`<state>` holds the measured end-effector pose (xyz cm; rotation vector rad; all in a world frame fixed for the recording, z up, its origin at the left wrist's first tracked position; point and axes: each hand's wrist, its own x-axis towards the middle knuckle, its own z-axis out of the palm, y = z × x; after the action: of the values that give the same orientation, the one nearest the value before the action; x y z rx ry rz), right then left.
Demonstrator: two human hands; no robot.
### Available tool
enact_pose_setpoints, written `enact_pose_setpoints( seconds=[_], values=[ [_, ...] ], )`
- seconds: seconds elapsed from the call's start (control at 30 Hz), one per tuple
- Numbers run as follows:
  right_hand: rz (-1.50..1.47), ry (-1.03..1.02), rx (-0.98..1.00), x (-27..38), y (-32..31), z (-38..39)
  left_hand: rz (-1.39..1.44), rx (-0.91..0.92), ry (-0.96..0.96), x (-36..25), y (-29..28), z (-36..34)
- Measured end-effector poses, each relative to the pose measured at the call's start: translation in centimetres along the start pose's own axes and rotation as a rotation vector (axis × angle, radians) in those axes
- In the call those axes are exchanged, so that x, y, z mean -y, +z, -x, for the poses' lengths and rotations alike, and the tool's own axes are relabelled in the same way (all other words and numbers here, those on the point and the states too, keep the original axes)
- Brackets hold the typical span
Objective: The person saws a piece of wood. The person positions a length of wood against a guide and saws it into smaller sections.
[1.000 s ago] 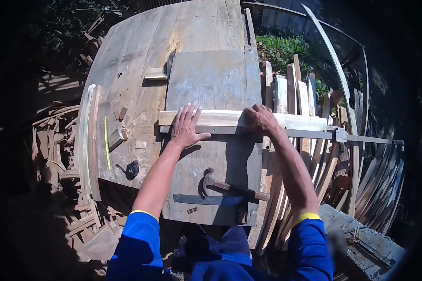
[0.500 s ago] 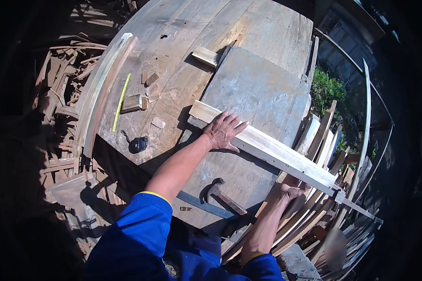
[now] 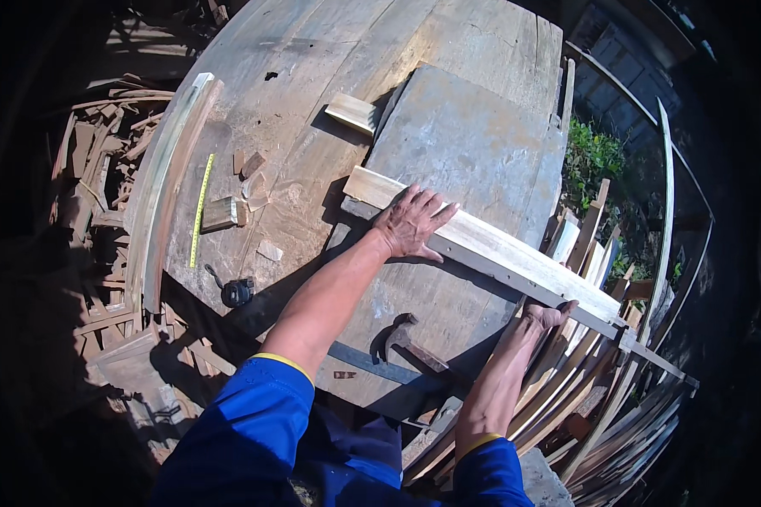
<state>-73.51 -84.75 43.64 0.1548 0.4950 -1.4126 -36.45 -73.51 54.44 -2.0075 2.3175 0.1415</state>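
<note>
My left hand (image 3: 407, 226) lies with spread fingers on a pale wooden plank (image 3: 499, 249), its thumb over the near edge. The plank lies along a metal bar clamp (image 3: 672, 367), angled across a grey sheet (image 3: 465, 127). My right hand (image 3: 543, 318) grips plank and bar from below near their right end, its fingers partly hidden. Below the plank are a hammer (image 3: 418, 351) and a flat metal strip (image 3: 372, 367).
The wooden worktop (image 3: 313, 55) holds a tape measure (image 3: 236, 291), a yellow measuring strip (image 3: 201, 211), small blocks (image 3: 221, 213) and long battens (image 3: 173, 169). Scrap wood (image 3: 93, 160) is piled left. Upright slats (image 3: 588, 228), greenery (image 3: 592, 152) and a concrete slab (image 3: 541, 482) are right.
My right hand has moved from atop the plank to beneath its right end. My left hand stays on the plank. The view has turned, so the plank now appears slanted.
</note>
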Motion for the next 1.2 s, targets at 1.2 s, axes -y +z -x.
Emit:
enact_pose_setpoints(
  seconds=[1.2],
  values=[
    [0.093, -0.106, -0.084, -1.1, 2.7, -9.7, 0.042, -0.057, 0.015, 4.2, -0.1, -8.5]
  ],
)
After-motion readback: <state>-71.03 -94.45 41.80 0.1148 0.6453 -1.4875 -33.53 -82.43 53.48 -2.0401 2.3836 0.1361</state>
